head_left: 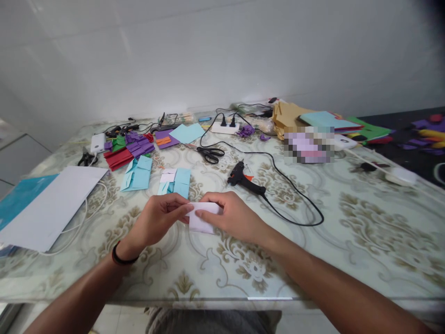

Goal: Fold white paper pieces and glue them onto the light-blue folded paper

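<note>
A small white piece of paper (203, 224) is held between both hands above the middle of the patterned table. My left hand (162, 217) pinches its upper left corner, thumb on top. My right hand (231, 215) grips the right side, its thumb lying across the paper's face and fingers behind. Just beyond the hands lie light blue folded papers (181, 181) with a small white piece on them. Another folded light blue paper (137, 174) is to their left. A black glue gun (246, 180) rests past my right hand, its cord looping right.
Black scissors (210, 155) and a white power strip (225, 128) lie farther back. White sheets (59, 204) over a blue one are at the left. Purple folded papers (139, 144) and red ones (118, 158) sit back left. Coloured paper sheets (327, 119) are stacked back right.
</note>
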Demonstrator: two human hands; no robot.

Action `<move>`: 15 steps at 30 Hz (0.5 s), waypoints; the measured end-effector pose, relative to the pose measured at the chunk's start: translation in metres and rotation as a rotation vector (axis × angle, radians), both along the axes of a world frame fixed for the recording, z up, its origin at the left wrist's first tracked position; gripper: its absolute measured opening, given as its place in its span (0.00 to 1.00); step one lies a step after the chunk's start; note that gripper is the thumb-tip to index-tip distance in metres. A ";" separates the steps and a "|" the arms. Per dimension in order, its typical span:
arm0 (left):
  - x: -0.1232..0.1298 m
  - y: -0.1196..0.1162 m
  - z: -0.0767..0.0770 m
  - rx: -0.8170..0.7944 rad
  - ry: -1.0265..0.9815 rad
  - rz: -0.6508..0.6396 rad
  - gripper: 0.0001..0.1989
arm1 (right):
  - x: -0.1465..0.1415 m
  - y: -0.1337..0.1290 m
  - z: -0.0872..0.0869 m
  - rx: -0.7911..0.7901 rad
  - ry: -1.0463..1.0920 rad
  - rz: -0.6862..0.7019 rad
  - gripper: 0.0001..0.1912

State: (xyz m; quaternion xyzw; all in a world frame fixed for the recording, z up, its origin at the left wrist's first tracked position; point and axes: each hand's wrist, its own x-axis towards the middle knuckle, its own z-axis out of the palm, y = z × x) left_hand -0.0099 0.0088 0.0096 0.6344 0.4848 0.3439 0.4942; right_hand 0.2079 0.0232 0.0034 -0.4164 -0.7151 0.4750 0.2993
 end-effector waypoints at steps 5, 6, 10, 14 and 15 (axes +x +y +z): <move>0.000 0.001 0.002 0.024 -0.110 -0.013 0.08 | 0.000 0.000 -0.003 -0.058 0.070 0.004 0.06; -0.001 0.001 0.001 0.025 -0.128 -0.011 0.07 | 0.000 0.000 -0.003 -0.052 0.074 0.011 0.06; -0.002 0.001 -0.001 0.035 -0.135 -0.032 0.06 | -0.001 -0.002 -0.004 0.003 0.064 0.025 0.04; 0.000 0.002 -0.001 0.005 -0.103 -0.039 0.07 | -0.002 -0.003 -0.003 0.049 0.067 0.019 0.05; 0.000 0.002 0.000 -0.012 -0.103 -0.038 0.08 | -0.002 -0.004 -0.002 0.061 0.069 0.017 0.05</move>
